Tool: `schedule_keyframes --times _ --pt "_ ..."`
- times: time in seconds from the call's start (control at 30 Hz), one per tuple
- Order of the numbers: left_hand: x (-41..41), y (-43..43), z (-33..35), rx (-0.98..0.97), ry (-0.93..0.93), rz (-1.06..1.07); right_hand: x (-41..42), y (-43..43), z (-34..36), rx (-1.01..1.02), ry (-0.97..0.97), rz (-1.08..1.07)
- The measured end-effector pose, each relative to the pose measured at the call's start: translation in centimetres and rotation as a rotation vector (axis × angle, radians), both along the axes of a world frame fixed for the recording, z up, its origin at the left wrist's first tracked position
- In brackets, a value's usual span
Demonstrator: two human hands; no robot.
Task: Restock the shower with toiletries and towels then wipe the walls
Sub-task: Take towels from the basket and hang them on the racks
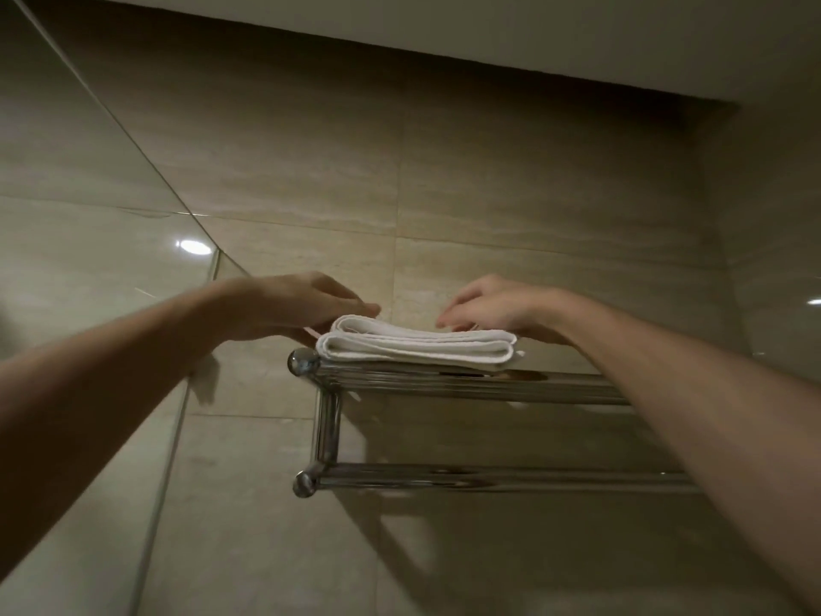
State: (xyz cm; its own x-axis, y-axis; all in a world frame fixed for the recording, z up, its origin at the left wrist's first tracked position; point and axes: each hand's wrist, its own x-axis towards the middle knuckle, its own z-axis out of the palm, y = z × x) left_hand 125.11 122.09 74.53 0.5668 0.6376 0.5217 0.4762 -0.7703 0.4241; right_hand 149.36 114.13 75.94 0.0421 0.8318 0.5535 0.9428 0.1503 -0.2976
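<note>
Two bare hands meet at one folded white towel [417, 344] in the head view; it lies on the left end of the chrome rack [466, 384], on its top shelf, near the tiled wall. The left hand [302, 304] lays its fingers [355, 304] nearly straight against the towel's left end. The right hand [502, 309] rests loosely bent fingertips on top. Neither plainly grips. The towel is likely soft, light and floppy, best lifted under both folded ends. No label or writing is legible.
</note>
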Motion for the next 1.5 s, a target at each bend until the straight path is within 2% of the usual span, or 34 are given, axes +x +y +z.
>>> schedule_keyframes --times 0.07,0.13,0.2,0.27,0.4,0.47,0.53,0.6,0.67,0.8,1.0,1.2,1.5 --pt "0.0 -1.1 -0.3 0.025 0.088 0.046 -0.7 -0.9 -0.5 -0.076 -0.114 -0.014" --pt "0.0 -2.1 -1.1 0.048 0.092 0.081 -1.3 -1.6 -1.0 -0.096 -0.178 -0.018" --pt "0.0 -3.2 -2.3 0.030 0.073 0.062 -1.8 -2.3 -2.2 -0.062 -0.239 0.000" --pt "-0.1 -4.5 -3.8 0.034 0.014 0.040 -2.1 -2.7 -4.0 0.060 -0.289 0.004" --pt "0.0 -5.8 -7.1 0.113 -0.273 -0.052 -1.6 -3.3 -7.4 0.429 -0.239 0.004" --pt "-0.1 -4.7 -9.8 0.221 -0.500 -0.092 -0.5 -3.9 -9.7 0.574 -0.210 -0.021" --pt "-0.3 -2.6 -13.6 0.322 -0.807 -0.109 0.5 -5.1 -13.2 0.666 -0.232 -0.018" --pt "-0.3 -0.2 -18.6 0.267 -1.037 -0.084 2.0 -6.9 -17.4 0.693 -0.306 -0.040" --pt "0.2 2.1 -23.7 0.107 -1.069 -0.037 3.7 -9.0 -21.5 0.642 -0.328 -0.064" --pt "2.0 2.6 -34.3 -0.227 -0.838 -0.010 6.9 -13.9 -29.8 0.319 -0.292 -0.181" --pt "9.0 -7.9 -50.3 -0.520 -0.545 -0.087 11.5 -23.1 -44.5 -0.096 -0.184 -0.347" --pt "12.6 -20.2 -65.5 -0.820 -0.150 -0.088 13.4 -37.6 -59.3 -0.363 0.060 -0.489" --pt "15.6 -44.1 -80.2 -1.049 0.359 -0.171 11.6 -64.8 -78.1 -0.651 0.470 -0.752"
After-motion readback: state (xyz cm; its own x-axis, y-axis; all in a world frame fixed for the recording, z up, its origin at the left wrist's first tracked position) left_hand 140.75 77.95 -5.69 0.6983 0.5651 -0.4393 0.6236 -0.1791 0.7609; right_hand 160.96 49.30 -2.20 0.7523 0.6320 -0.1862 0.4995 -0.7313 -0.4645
